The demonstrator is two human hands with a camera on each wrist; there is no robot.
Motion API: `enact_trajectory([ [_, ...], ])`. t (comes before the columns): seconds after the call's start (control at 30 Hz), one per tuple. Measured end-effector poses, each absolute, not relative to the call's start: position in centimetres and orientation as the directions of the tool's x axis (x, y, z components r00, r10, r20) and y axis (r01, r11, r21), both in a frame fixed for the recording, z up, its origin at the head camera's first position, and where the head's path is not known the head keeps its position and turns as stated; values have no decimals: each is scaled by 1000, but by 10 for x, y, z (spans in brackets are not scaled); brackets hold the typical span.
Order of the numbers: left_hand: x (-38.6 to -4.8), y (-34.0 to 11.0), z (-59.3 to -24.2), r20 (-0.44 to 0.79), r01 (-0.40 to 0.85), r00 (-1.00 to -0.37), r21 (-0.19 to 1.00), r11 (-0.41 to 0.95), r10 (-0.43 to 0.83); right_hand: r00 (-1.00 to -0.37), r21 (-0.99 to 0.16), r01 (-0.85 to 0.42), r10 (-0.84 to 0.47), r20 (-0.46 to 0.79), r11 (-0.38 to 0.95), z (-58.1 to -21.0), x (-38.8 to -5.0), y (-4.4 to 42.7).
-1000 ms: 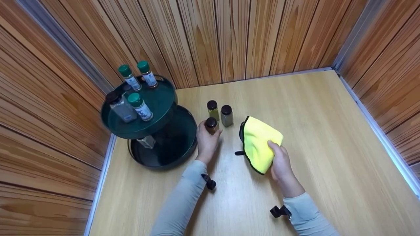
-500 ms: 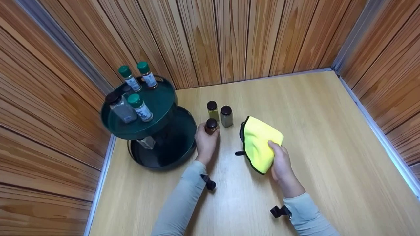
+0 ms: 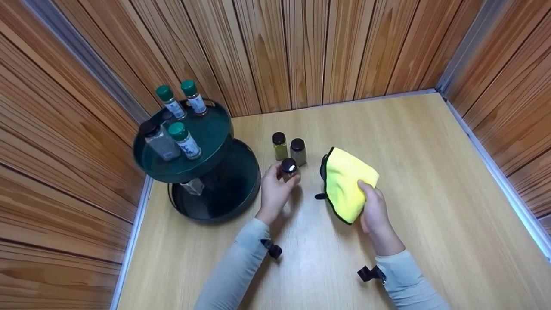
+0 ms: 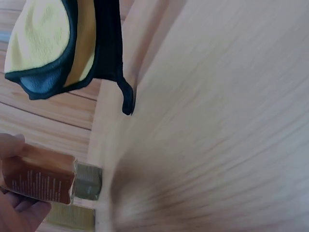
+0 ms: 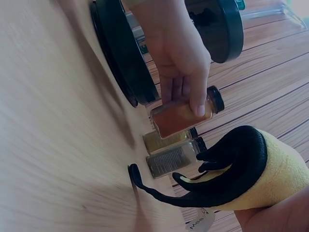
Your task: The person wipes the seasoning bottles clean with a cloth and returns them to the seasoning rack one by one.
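My left hand [image 3: 273, 193] grips a square spice jar [image 5: 176, 120] by its sides. The jar has a dark cap and orange-red powder inside. In the right wrist view it is upright or slightly tilted, with its base off the table. My right hand [image 3: 375, 211] holds a folded yellow cloth [image 3: 351, 185], thumb on top. Black trim and a small loop edge this cloth, and its fingers underneath are hidden. Behind the held jar stand a jar with yellow-green contents [image 3: 280, 150] and one with grey-green contents [image 3: 298, 156], both dark-capped.
On the left stands a two-tier dark green round rack [image 3: 208, 135]. Its upper tier carries several jars, including a green-capped jar [image 3: 188, 145] and a larger dark-capped jar [image 3: 161, 144]. A clear jar [image 3: 193, 187] sits on the lower tier. Wood-panelled walls [image 3: 301, 51] enclose the table.
My left hand has lifted the orange-red jar and carried it a little to the right, closer to the cloth. My right hand and the cloth have shifted slightly right and away from me.
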State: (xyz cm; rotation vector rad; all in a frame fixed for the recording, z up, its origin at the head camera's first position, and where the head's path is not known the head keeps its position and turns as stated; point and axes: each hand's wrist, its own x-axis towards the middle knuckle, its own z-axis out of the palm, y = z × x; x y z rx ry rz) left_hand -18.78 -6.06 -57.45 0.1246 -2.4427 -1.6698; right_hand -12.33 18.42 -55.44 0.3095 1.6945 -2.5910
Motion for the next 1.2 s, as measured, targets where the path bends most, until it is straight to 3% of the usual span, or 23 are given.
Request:
enact_trajectory([
  [0.6, -142, -50, -593, 116, 144, -989, 915, 378, 94, -989, -928, 62, 104, -107, -368, -548, -135, 184],
  [1.2, -133, -47, -614, 58, 112, -983, 940, 322, 173, -990, -963, 106, 67, -126, -248, -551, -140, 163],
])
